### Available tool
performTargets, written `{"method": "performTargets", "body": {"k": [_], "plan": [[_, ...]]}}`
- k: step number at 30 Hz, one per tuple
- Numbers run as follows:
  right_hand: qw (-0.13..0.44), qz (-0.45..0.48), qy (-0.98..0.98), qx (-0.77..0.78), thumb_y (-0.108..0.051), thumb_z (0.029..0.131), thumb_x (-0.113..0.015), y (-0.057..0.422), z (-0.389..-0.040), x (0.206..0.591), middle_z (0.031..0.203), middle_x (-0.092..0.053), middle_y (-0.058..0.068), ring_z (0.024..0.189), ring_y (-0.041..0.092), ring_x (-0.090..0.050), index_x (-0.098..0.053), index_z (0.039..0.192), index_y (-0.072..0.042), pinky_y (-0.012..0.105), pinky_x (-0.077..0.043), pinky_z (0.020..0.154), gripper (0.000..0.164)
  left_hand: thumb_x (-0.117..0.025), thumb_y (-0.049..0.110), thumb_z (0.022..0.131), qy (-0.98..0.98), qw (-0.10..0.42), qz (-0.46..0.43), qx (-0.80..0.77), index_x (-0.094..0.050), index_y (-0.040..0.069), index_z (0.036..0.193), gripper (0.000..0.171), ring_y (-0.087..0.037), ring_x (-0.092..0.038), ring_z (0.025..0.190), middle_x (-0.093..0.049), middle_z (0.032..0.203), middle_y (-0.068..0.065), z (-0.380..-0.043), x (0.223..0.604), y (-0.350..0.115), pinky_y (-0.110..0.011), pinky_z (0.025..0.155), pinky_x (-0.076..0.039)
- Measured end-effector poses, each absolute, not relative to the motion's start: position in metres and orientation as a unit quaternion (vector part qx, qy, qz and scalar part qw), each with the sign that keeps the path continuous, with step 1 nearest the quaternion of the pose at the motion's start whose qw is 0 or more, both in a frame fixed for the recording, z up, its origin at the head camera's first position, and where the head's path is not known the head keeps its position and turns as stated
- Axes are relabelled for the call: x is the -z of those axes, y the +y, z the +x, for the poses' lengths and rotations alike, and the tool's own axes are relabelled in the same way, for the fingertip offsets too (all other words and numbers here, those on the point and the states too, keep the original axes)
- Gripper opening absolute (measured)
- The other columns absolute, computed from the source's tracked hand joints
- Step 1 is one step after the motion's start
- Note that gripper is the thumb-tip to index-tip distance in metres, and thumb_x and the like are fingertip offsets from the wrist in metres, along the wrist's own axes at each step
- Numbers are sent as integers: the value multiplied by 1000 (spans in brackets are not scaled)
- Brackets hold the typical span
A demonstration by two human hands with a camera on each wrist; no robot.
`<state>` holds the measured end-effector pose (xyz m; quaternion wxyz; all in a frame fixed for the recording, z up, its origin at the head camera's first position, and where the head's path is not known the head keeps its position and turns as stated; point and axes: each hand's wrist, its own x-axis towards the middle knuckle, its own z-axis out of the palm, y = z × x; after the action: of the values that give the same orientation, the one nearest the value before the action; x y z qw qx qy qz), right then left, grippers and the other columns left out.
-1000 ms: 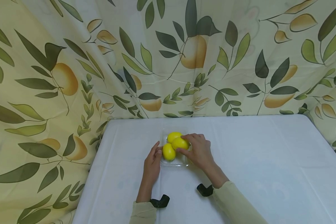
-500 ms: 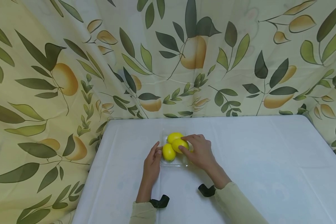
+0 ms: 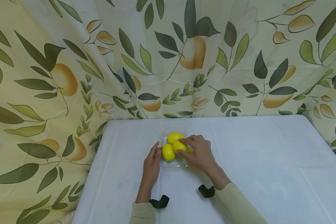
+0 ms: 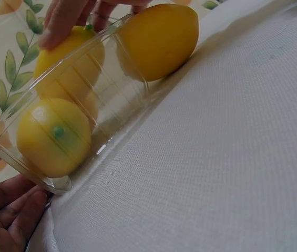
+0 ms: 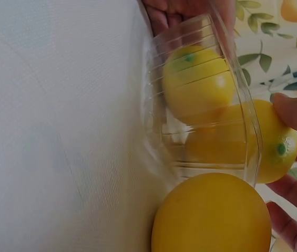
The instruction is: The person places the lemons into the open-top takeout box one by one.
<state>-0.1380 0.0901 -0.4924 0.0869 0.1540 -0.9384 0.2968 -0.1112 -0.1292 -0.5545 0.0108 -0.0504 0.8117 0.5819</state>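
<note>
On the white table stands a clear plastic container [image 3: 179, 163] with yellow lemons in it. One lemon [image 3: 168, 152] lies at the front left and another lemon [image 3: 175, 137] at the back. Over them, at the right rim, my right hand [image 3: 199, 152] pinches a third lemon [image 3: 180, 145] between thumb and fingers. My left hand [image 3: 151, 160] holds the container's left side, some fingers [image 4: 17, 215] low at its corner. Outside the right wall, partly hidden under my right hand in the head view, a further lemon [image 5: 211, 218] rests on the table.
White cloth covers the table [image 3: 254, 161], whose far edge meets a hanging curtain [image 3: 196, 93] printed with leaves and fruit. Black wrist mounts [image 3: 160, 201] stick out inward from both sleeves, low over the cloth.
The lemon in my right hand has sunk slightly toward the near side of the container. My right fingers have shifted around it, while the left hand has stayed in place.
</note>
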Motion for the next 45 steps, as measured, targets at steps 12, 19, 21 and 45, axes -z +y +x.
{"method": "performTargets", "body": {"k": [12,19,21,45], "plan": [[99,144,-946,-274,-53,81,-83,86,-138,494,101,-68,-1,104,25,-55,-77,119,-24,51,-41,84,48,-42,50,108,811,16,-51,-582,-40,46,152,44,-14,-55,134,-61,142,10,-111,551,-129,-45,118,-42],[101,143,-956,-237,-53,79,-84,83,-137,501,99,-68,1,104,27,-55,-79,109,-22,57,-41,88,44,-41,48,109,809,17,-51,-585,-41,43,153,45,-14,-57,131,-61,141,10,-110,551,-129,-45,116,-44],[96,141,-960,-224,-52,79,-84,83,-137,503,99,-68,1,106,27,-55,-79,108,-22,58,-41,90,42,-41,48,109,808,20,-52,-587,-40,44,153,45,-14,-57,130,-61,140,10,-110,551,-129,-44,115,-45],[23,97,-957,-273,-45,93,-72,139,-132,492,127,-71,3,123,33,-54,-71,129,-22,63,-42,91,43,-42,47,109,808,17,-53,-586,-40,47,152,43,-13,-56,130,-60,140,11,-111,552,-129,-44,114,-46]]}}
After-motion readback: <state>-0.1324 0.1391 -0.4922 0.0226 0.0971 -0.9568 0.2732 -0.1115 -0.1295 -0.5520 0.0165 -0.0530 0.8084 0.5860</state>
